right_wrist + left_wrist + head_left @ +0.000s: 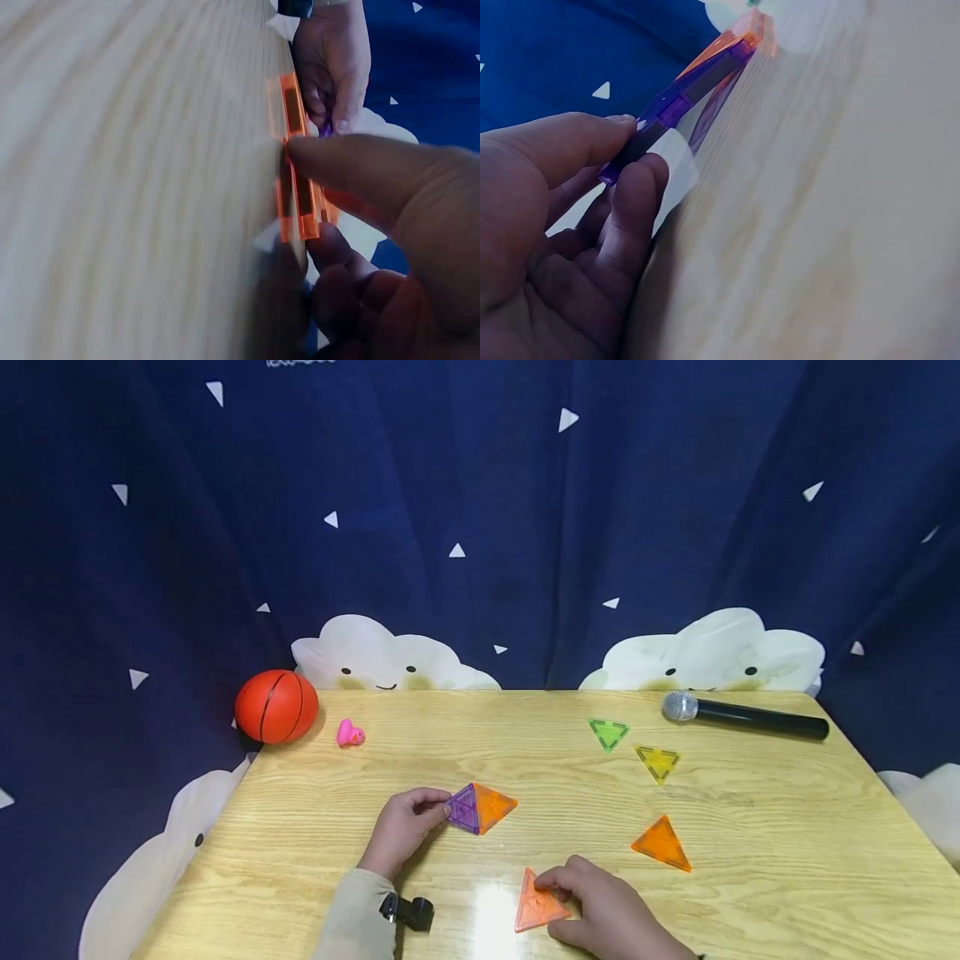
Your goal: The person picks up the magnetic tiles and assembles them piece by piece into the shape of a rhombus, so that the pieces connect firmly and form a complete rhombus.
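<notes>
My left hand [405,827] pinches a purple triangular magnetic tile [463,811] between thumb and fingers. That tile lies edge to edge with an orange triangular tile [492,807], forming a diamond. In the left wrist view the purple tile [676,107] tilts up slightly from the tabletop at the held corner. Nearer the front, my right hand [603,906] grips a light orange triangular tile [538,903] by its right side. From the right wrist, the light orange tile [300,172] shows edge-on, low over the wood, thumb and a finger at its edges.
On the wooden table [780,860], a darker orange triangle [663,844], a yellow triangle [659,762] and a green triangle [608,734] lie to the right. Behind them is a microphone [750,717]. A small basketball [277,707] and pink toy duck [349,733] stand back left.
</notes>
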`<state>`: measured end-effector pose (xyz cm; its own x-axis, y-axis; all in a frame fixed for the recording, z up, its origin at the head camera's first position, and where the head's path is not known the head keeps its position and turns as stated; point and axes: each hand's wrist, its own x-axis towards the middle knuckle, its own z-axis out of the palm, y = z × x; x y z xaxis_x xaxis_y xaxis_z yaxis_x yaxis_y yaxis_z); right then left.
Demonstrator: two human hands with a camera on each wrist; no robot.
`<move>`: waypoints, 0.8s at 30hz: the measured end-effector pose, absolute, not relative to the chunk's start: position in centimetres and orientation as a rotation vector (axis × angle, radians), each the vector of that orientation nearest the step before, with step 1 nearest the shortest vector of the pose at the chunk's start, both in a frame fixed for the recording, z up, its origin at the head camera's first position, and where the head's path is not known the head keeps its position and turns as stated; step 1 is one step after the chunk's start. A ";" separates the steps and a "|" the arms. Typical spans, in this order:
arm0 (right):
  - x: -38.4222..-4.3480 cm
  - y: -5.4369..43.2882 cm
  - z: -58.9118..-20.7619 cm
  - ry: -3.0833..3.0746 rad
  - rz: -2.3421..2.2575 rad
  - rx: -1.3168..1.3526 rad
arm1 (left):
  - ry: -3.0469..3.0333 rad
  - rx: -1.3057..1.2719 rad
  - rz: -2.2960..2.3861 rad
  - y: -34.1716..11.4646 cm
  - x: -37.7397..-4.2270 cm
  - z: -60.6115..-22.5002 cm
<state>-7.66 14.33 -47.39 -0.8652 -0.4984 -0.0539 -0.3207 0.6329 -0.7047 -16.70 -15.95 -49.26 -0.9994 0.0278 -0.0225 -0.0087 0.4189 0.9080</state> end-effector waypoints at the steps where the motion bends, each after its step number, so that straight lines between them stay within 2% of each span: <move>1: -7.7 14.2 -47.4 2.611 -1.059 -0.670 | 2.616 0.020 1.676 -16.0 -16.8 -49.3; 12: -8.3 12.3 -47.2 2.701 -1.028 -0.430 | 2.594 0.074 1.688 -16.1 -16.9 -49.4; 24: -9.4 10.8 -47.5 2.786 -1.055 -0.335 | 2.580 0.075 1.675 -16.3 -16.9 -49.4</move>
<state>-9.37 10.76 -47.45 -0.9648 -0.2571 -0.0547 -0.1563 0.7285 -0.6670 -16.85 -16.29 -49.38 -0.9967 0.0760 -0.0282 0.0052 0.4067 0.9135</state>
